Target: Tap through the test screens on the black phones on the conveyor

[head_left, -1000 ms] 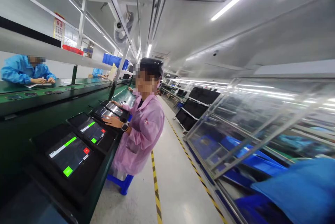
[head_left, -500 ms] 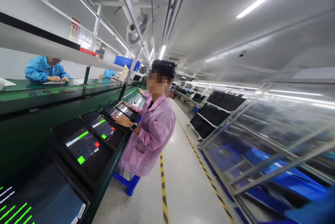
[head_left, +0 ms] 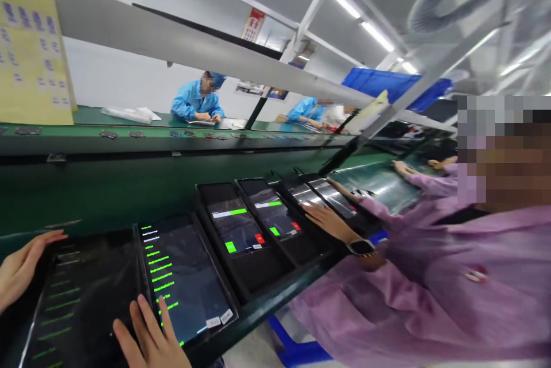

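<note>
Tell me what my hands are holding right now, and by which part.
Nothing is gripped. The left hand lies flat at the left edge of the dark tablet; the right hand rests open, fingers on the lit tablet.

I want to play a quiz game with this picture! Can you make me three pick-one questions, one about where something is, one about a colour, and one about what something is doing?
1. Where is the right hand?
A. on the bottom edge of the tablet with green text
B. on a high shelf
C. on the floor

2. What colour is the coat of the nearest co-worker?
A. yellow
B. pink
C. black

3. How is the left hand?
A. making a fist
B. holding a cup
C. open, fingers on the dark tablet at the left

Answers: 1 A, its fingertips lie on that screen's lower edge. 2 B, the sleeve and body look pink. 3 C, the fingers are spread along the tablet's left edge.
</note>
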Demonstrator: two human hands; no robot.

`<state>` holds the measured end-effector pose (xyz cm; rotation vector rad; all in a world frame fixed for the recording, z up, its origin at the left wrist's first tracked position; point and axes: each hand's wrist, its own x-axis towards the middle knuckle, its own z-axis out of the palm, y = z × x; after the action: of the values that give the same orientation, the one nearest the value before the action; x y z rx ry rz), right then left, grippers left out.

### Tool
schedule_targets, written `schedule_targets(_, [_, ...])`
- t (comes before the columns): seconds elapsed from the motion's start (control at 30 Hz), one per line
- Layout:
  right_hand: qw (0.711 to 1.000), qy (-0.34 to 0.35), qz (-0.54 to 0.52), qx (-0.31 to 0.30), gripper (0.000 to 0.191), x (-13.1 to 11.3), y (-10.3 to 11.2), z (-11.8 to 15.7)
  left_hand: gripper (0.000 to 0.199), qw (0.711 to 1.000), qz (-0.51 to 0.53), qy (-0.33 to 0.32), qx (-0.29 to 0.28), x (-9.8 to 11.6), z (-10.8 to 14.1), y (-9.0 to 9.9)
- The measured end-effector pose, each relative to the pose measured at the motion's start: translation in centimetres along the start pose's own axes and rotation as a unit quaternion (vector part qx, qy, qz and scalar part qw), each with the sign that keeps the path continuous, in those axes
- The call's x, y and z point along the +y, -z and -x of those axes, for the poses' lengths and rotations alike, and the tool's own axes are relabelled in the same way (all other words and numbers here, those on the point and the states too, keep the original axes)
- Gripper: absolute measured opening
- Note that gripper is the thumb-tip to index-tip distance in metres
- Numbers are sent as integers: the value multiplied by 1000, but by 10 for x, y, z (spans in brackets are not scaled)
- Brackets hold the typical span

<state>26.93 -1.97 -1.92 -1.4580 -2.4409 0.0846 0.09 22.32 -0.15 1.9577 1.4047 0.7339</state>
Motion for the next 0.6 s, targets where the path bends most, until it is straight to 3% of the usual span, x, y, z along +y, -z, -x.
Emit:
schedule_targets(0.17, [996,-4,-67,-51,99,-2,19,-10,85,995,97,23,-9,-2,-3,-7])
schedule_targets(0.37, [976,-47,-190,-97,98,0,33,-21,83,995,95,8,-44,11,5,-4])
schedule_targets(0.5, [968,-94,-223,-72,102,3,42,-33,75,995,74,-38,-63,12,10,-3])
schedule_targets(0.6, [965,-90,-241,-49,98,10,42,-40,67,996,43,-53,-52,5,11,-1])
